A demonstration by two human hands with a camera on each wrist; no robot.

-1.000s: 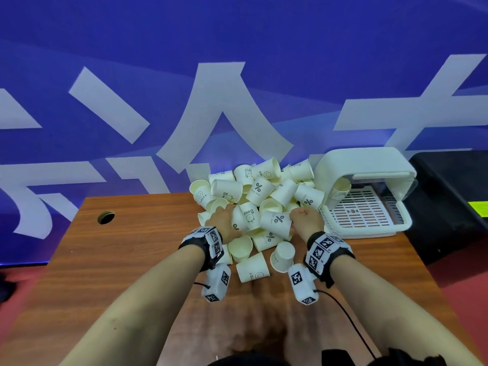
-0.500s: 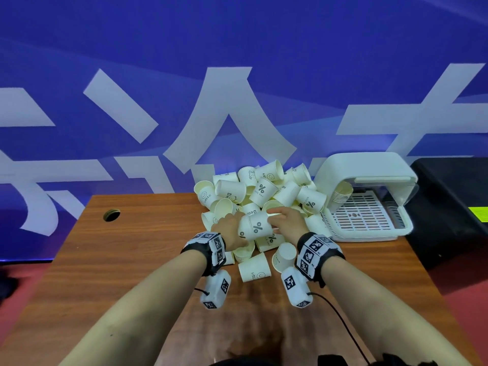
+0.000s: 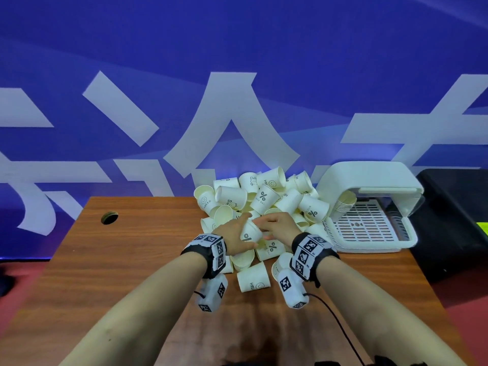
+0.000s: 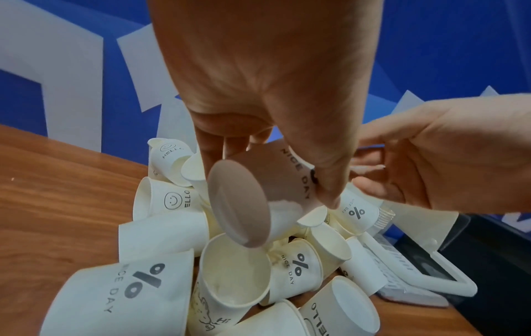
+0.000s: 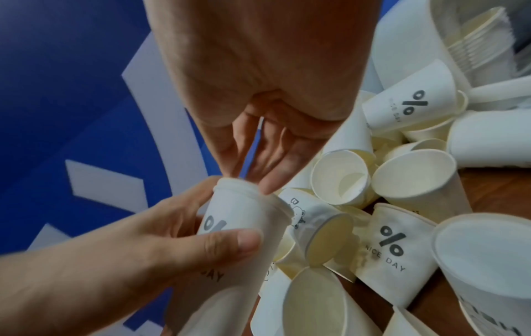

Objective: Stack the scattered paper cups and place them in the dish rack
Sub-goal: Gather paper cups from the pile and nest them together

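A pile of white paper cups (image 3: 264, 196) lies at the back of the wooden table (image 3: 132, 260). My left hand (image 3: 239, 231) grips a "% NICE DAY" cup (image 3: 249, 235) on its side above the pile's front; its base faces the left wrist view (image 4: 238, 204). A second cup sits nested in it, seen as two rims in the right wrist view (image 5: 238, 204). My right hand (image 3: 266, 228) pinches the inner cup's rim with fingertips (image 5: 270, 184) and thumb. The white dish rack (image 3: 369, 244) stands to the right and holds a stack of cups (image 3: 343, 204).
Loose cups (image 3: 253, 277) lie on the table between my wrists. A round cable hole (image 3: 109, 217) is at the table's far left. A black surface (image 3: 454, 207) stands beyond the rack on the right. A blue and white wall backs the table.
My right hand has moved left with a cup from the pile and joined it to the cup in my left hand. Both hands have come together.
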